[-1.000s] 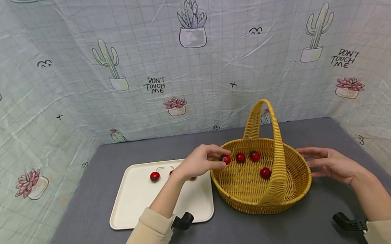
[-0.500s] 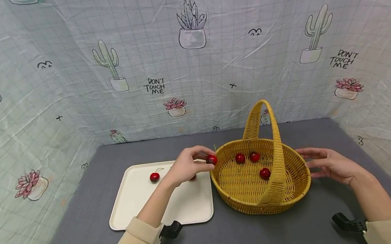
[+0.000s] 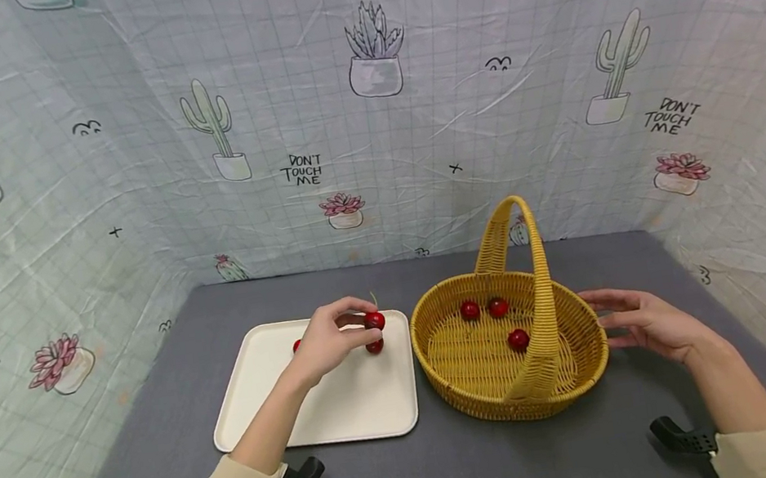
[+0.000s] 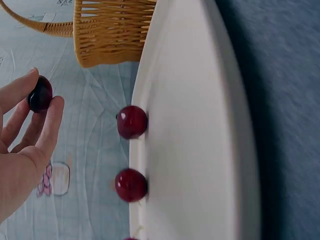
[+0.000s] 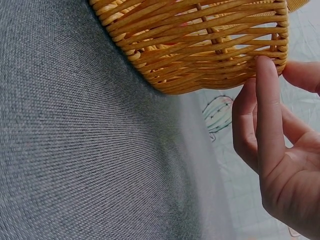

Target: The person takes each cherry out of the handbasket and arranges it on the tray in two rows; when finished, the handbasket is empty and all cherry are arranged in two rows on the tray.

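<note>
Left grip (image 3: pixel 327 338) pinches a cherry (image 3: pixel 375 321); another cherry (image 3: pixel 296 345) is half-hidden behind.

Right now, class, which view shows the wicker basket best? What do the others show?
The head view: the wicker basket is uncropped there, its handle and inside visible. The left wrist view catches part of its wall and handle; the right wrist view, mainly wall close up.
</note>
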{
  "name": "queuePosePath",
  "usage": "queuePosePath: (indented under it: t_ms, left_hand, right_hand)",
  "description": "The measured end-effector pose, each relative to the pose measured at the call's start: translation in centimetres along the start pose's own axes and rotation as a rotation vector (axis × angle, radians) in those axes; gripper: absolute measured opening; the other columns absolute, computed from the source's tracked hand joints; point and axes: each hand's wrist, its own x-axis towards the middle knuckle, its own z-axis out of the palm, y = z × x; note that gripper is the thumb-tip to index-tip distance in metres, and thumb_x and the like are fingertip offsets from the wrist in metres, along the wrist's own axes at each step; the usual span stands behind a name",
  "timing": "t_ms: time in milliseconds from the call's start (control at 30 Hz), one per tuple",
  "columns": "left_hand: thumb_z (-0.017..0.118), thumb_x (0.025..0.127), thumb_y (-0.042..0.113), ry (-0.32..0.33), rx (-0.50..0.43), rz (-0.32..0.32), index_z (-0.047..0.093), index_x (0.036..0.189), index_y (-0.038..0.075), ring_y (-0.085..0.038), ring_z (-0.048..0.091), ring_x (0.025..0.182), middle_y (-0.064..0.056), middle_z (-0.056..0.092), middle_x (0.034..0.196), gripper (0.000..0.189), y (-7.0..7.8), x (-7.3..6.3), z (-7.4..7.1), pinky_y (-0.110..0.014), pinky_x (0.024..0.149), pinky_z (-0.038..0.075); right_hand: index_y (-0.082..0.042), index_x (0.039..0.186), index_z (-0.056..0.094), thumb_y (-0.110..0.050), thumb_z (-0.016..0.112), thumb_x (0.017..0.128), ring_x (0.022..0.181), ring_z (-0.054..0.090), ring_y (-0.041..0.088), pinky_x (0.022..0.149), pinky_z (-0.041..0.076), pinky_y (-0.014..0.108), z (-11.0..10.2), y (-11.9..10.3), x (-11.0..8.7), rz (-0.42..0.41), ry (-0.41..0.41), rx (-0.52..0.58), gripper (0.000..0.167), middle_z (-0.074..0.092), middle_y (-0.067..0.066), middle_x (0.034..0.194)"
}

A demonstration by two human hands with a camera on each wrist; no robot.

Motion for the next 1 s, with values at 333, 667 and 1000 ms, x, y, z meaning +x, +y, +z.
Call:
queuePosePath:
  t_ms: [333,667,1000]
  left_hand:
    - [0.084,0.087,0.012,0.154,0.024,-0.025,0.071,0.120,0.005,-0.032,0.066,0.111,-0.012,0.071,0.116,0.035,-1.7,-2.6,-3.9,-0.034,0.084,0.056]
    - [0.083,0.090,0.018,0.234,0.161,-0.096,0.069,0.125,0.005,-0.031,0.063,0.117,-0.015,0.067,0.125,0.040,-3.4,-4.4,-8.1,-0.033,0.086,0.052]
    - [0.082,0.090,0.016,0.267,0.293,-0.202,0.069,0.127,0.003,-0.031,0.064,0.113,-0.016,0.067,0.125,0.041,-4.7,-4.8,-10.3,-0.035,0.084,0.051]
  right_hand:
    - [-0.020,0.143,0.059,0.000,0.050,0.107,0.113,0.066,0.013,0.086,0.058,0.040,0.1,0.0,0.0,0.014,0.045,-0.040,0.042,0.062,-0.012,0.132]
    - [-0.015,0.146,0.055,-0.003,0.051,0.107,0.114,0.065,0.012,0.086,0.058,0.041,0.2,-0.4,0.0,0.035,0.067,-0.076,0.041,0.061,-0.013,0.131]
    - [-0.013,0.148,0.053,-0.005,0.053,0.107,0.114,0.064,0.010,0.088,0.057,0.041,0.3,-0.3,0.0,0.057,0.081,-0.090,0.042,0.059,-0.013,0.130]
